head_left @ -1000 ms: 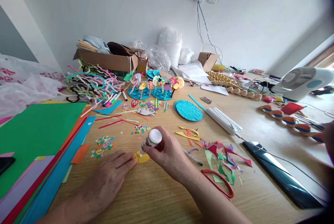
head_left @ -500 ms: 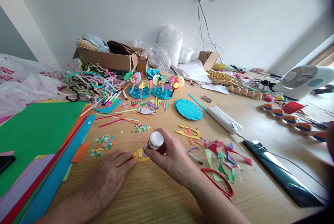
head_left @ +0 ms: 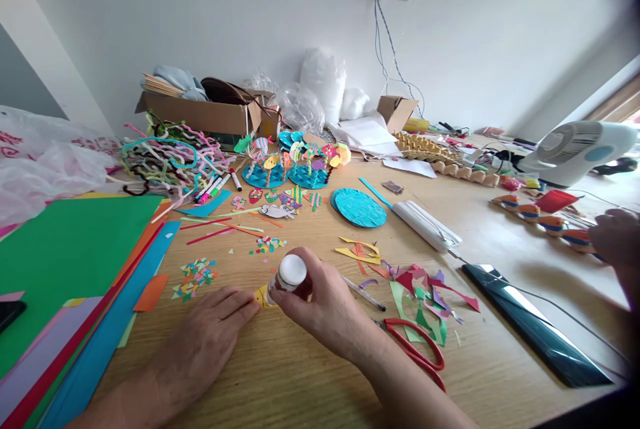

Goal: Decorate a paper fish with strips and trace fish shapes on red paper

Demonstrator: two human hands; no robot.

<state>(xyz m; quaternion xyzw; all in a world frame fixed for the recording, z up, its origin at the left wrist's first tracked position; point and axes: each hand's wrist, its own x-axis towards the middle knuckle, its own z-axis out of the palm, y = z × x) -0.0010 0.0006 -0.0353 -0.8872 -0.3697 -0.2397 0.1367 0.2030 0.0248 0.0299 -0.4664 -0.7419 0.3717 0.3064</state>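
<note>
Another person's hand [head_left: 617, 242] reaches further into our view at the right edge than it does 1 second earlier, next to the painted strip of cups [head_left: 551, 223]; we cannot tell whether it holds anything. Our own right hand [head_left: 320, 299] shifts only slightly, and the white-capped bottle [head_left: 292, 272] now hides more of the yellow paper piece [head_left: 262, 296]. We keep that hand curled around the bottle, cap end up, lower end down at the paper; we cannot see whether they touch. Our left hand [head_left: 215, 322] lies palm down on the table [head_left: 280, 369], fingers together, fingertips on the left edge of the yellow piece, which sits between our 2 hands.

Beyond our left hand we see a pile of small paper bits [head_left: 194, 278] and, farther back, scattered paper dots [head_left: 268, 244]. Beside our right forearm lie a pen [head_left: 366, 295], red-handled scissors [head_left: 437, 348] and coloured scraps [head_left: 416, 280]. Behind them rest 2 overlapping blue discs [head_left: 360, 208].
</note>
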